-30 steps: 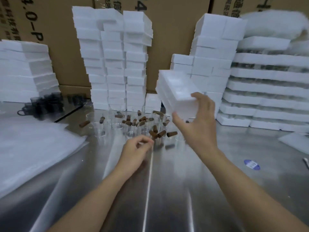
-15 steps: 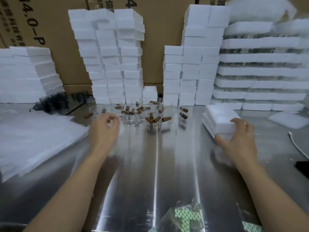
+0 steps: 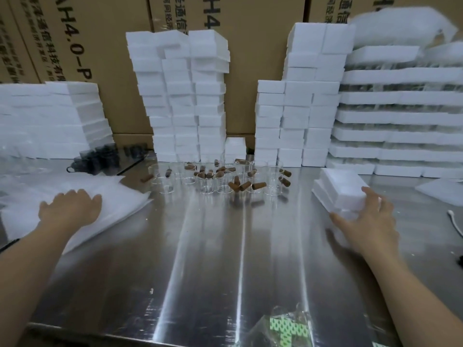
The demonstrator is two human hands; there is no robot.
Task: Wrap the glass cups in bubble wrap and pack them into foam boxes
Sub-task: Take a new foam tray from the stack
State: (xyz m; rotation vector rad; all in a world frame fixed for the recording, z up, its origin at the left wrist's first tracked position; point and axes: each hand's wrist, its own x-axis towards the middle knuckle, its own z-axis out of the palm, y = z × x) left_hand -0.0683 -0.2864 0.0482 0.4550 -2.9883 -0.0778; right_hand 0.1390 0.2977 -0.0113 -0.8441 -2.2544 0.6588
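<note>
The shiny table's [image 3: 225, 259] middle is open for a hand. Glass cups [image 3: 215, 182] and foam box stacks [image 3: 185, 96] block the back, bubble wrap [image 3: 117, 196] the left, a foam box [image 3: 343, 186] the right.

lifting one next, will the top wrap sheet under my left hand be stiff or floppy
Probably floppy: the wrap sheets look thin, edges fanned unevenly. Likely light, so one may slide under the flat left hand.

Only one view, worn on my head, looks forward and down across the table [image 3: 225, 259] toward the foam stacks [image 3: 180, 96] and cartons [image 3: 105, 46] behind. It sits close: my left hand [image 3: 70, 209] reaches in from lower left, and my right hand [image 3: 368, 221], gripping a foam box [image 3: 343, 186], from lower right. The edges seem bent, probably by the wide lens.
</note>
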